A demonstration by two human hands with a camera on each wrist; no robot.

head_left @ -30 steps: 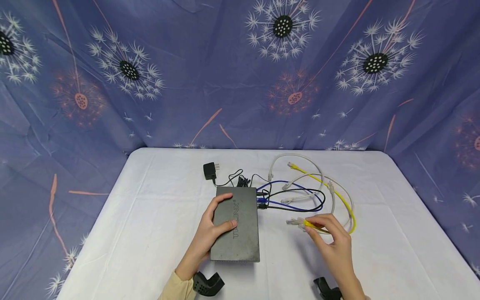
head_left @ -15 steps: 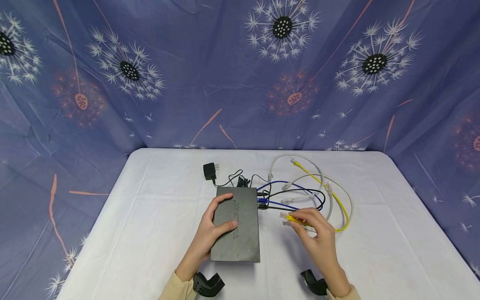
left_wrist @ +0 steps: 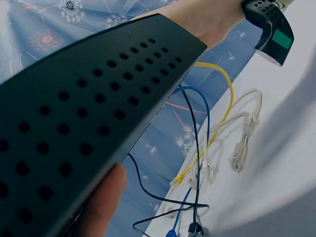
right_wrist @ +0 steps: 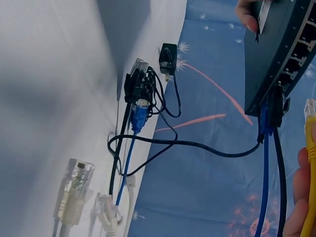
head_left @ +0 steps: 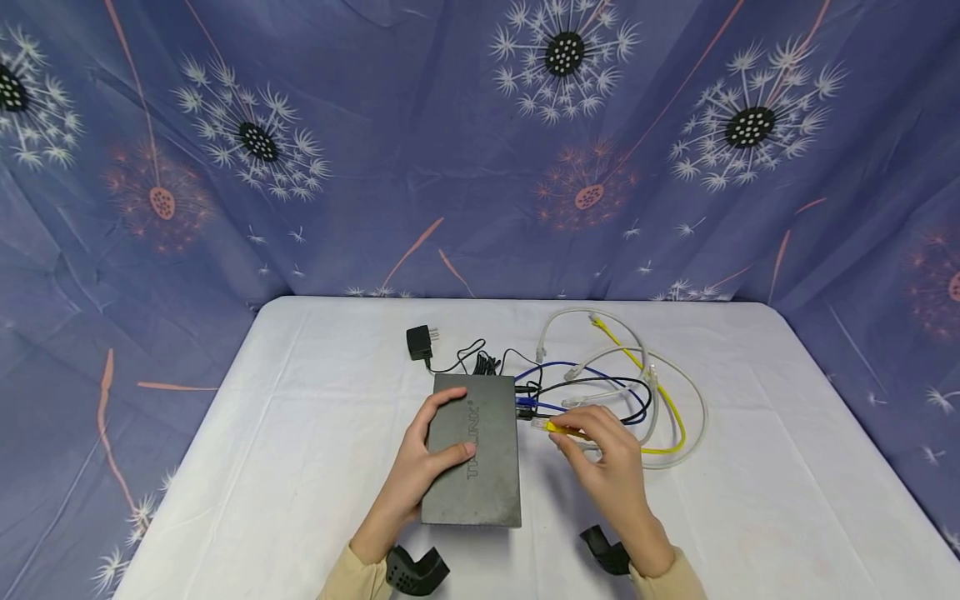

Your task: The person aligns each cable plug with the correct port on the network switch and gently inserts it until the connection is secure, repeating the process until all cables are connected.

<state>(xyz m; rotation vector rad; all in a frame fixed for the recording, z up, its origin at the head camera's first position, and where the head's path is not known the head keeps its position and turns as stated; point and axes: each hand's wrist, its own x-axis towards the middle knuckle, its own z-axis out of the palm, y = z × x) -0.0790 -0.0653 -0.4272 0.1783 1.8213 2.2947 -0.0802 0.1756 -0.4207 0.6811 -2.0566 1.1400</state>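
Observation:
My left hand grips a dark grey network switch by its left side, thumb on top; its row of ports faces right. Blue and black network cables and a thin black power cord are plugged into the far part of that side. Between thumb and fingers my right hand pinches the yellow network cable just behind its clear plug. This plug points at the ports, a small distance from them. In the left wrist view, the switch's vented side hides most of my left hand.
A black power adapter lies behind the switch with its cord bundled. Several pale grey network cables loop over the white table at the right, tangled near the yellow one. A patterned blue curtain hangs behind.
My right hand has moved left and slightly up with the yellow plug, bringing it near the ports. The cable's far end slid a little. My left hand and the switch barely moved.

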